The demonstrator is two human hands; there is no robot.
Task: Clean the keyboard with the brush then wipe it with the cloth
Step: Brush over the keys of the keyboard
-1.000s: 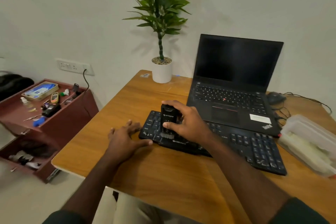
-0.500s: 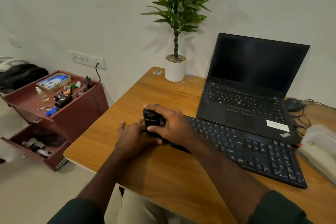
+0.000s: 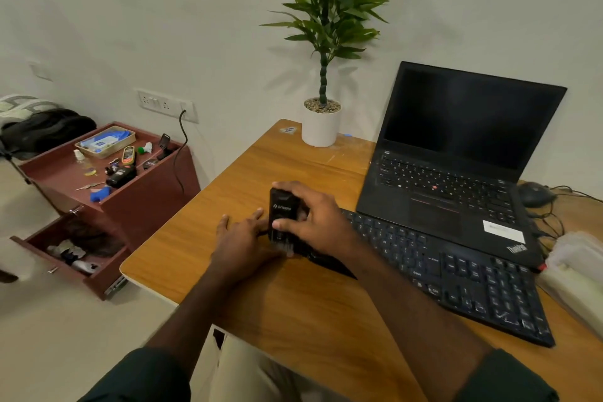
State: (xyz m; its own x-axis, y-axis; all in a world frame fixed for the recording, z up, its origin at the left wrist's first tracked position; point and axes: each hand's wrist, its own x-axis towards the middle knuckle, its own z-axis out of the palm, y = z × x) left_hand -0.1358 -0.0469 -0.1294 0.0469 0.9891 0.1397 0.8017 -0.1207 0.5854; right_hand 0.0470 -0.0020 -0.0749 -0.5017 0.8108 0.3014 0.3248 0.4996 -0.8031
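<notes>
A black keyboard (image 3: 456,274) lies slanted across the wooden desk (image 3: 313,313), in front of the laptop. My right hand (image 3: 313,222) grips a black block-shaped brush (image 3: 282,212) held upright, bristles down on the keyboard's left end. My left hand (image 3: 243,235) rests flat on the desk with fingers spread, touching the keyboard's left edge right beside the brush. The keyboard's left corner is hidden under my hands. No cloth can be made out clearly.
An open black laptop (image 3: 456,153) stands behind the keyboard. A white potted plant (image 3: 321,122) is at the desk's back. A clear plastic container (image 3: 577,274) sits at the right edge, a mouse (image 3: 533,194) with cables behind. A red cabinet (image 3: 107,179) with an open drawer stands left.
My right hand carried the brush leftward along the keyboard to its left end. My left hand closed in against the keyboard edge. The camera view swung left.
</notes>
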